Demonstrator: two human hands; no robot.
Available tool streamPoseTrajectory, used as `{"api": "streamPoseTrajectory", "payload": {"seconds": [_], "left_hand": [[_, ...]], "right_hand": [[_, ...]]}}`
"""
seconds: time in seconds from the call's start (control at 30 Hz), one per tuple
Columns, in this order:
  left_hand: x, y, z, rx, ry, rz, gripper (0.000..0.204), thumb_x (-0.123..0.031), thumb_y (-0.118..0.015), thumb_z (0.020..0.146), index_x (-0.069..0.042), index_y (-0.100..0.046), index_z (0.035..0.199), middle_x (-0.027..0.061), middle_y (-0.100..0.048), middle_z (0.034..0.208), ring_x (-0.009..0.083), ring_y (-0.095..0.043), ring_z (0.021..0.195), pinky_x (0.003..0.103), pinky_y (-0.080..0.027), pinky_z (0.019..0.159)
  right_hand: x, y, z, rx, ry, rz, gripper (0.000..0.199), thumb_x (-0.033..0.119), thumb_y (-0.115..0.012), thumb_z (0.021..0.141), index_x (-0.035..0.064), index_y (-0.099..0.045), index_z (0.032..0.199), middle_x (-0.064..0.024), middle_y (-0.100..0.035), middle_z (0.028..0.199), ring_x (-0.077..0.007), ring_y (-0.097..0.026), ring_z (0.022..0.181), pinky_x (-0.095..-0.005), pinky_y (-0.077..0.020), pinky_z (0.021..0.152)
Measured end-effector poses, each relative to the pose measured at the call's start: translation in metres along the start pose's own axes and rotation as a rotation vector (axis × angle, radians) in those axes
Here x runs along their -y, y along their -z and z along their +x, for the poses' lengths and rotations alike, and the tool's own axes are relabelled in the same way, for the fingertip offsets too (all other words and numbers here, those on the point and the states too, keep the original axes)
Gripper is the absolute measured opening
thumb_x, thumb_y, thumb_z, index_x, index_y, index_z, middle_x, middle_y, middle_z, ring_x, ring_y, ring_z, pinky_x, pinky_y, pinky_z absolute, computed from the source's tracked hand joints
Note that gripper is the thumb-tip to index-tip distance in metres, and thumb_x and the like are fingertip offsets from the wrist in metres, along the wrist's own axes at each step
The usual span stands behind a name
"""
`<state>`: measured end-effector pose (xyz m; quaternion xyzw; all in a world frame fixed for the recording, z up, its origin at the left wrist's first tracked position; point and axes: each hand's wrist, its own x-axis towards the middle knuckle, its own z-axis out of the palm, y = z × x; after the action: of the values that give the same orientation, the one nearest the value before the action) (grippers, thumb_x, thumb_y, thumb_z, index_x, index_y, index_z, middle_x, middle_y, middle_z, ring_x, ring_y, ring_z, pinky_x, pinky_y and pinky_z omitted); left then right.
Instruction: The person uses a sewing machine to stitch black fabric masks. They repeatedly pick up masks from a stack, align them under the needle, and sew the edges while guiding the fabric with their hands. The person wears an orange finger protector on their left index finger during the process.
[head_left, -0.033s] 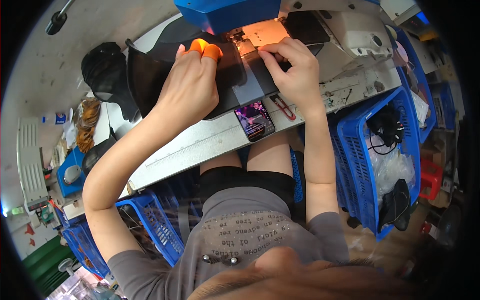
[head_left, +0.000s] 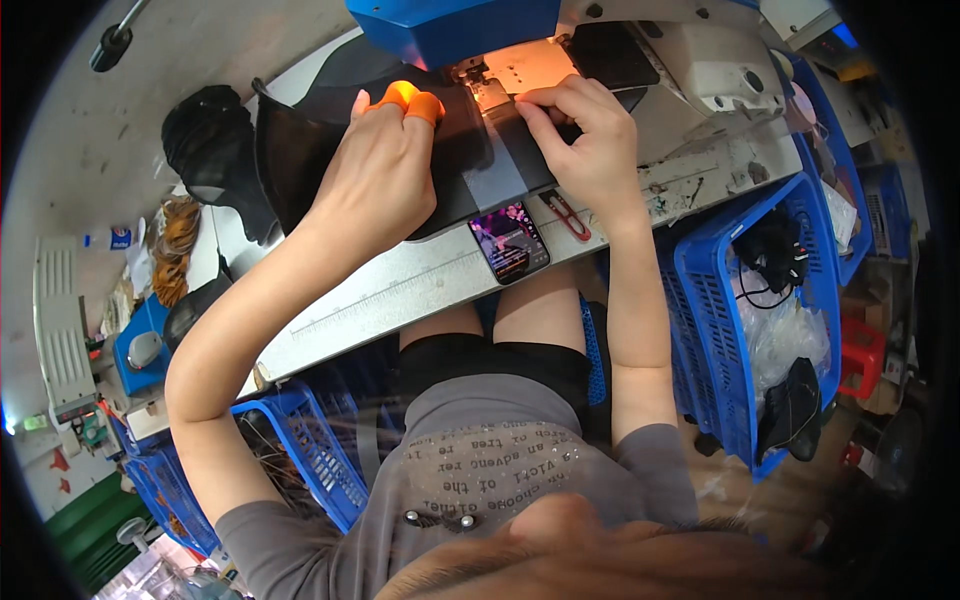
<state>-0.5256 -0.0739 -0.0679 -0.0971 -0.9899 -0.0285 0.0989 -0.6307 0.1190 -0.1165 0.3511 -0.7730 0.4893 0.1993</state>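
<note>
My left hand [head_left: 380, 172] rests on a broad black fabric piece [head_left: 320, 130], its fingers bent down onto the material and two wearing orange finger covers. The thumb of that hand is hidden. To the right, my right hand [head_left: 590, 140] pinches the fabric's edge between thumb and forefinger, close to the needle area of a sewing machine [head_left: 455, 30] with a blue head. A grey strip [head_left: 496, 180] runs along the fabric between my hands, toward the lit presser foot [head_left: 490, 92]. The needle itself is too small to make out.
On the table's front edge [head_left: 370, 295] lie a phone [head_left: 510, 243] with its screen lit and red thread snips [head_left: 567, 216]. A black bundle [head_left: 212, 150] sits at the left. Blue baskets [head_left: 710, 320] stand right and a blue crate [head_left: 310, 450] lower left.
</note>
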Motion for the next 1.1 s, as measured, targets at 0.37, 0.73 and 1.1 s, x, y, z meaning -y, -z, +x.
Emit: {"api": "streamPoseTrajectory", "payload": {"seconds": [0.37, 0.73, 1.1], "left_hand": [[0.019, 0.027, 0.026, 0.298, -0.14, 0.167, 0.047, 0.001, -0.053, 0.074, 0.005, -0.058, 0.12, 0.0234, -0.062, 0.102, 0.04, -0.06, 0.09, 0.045, -0.046, 0.081], [0.034, 0.006, 0.018, 0.006, -0.139, 0.425, 0.039, -0.025, -0.059, 0.093, -0.013, -0.061, 0.13, 0.018, -0.063, 0.099, 0.0287, -0.062, 0.084, 0.038, -0.047, 0.075], [-0.026, -0.017, 0.016, -0.129, 0.209, 0.61, 0.02, -0.028, -0.062, 0.089, -0.012, -0.072, 0.081, 0.0069, -0.06, 0.061, 0.0241, -0.062, 0.055, 0.037, -0.043, 0.054]], "right_hand": [[0.002, -0.001, -0.001, -0.015, -0.001, -0.02, 0.005, 0.012, -0.073, 0.077, 0.0078, -0.072, 0.08, -0.0034, -0.06, 0.068, -0.0221, -0.058, 0.069, -0.0337, -0.046, 0.062], [0.001, -0.001, 0.0, -0.014, -0.005, -0.034, 0.006, 0.012, -0.073, 0.077, 0.0076, -0.072, 0.08, -0.0037, -0.062, 0.071, -0.0228, -0.058, 0.069, -0.0338, -0.0462, 0.062], [0.002, -0.001, -0.001, -0.008, -0.018, -0.028, 0.006, 0.013, -0.073, 0.078, 0.0073, -0.072, 0.079, -0.0038, -0.062, 0.072, -0.0228, -0.058, 0.069, -0.0333, -0.0463, 0.062]]}}
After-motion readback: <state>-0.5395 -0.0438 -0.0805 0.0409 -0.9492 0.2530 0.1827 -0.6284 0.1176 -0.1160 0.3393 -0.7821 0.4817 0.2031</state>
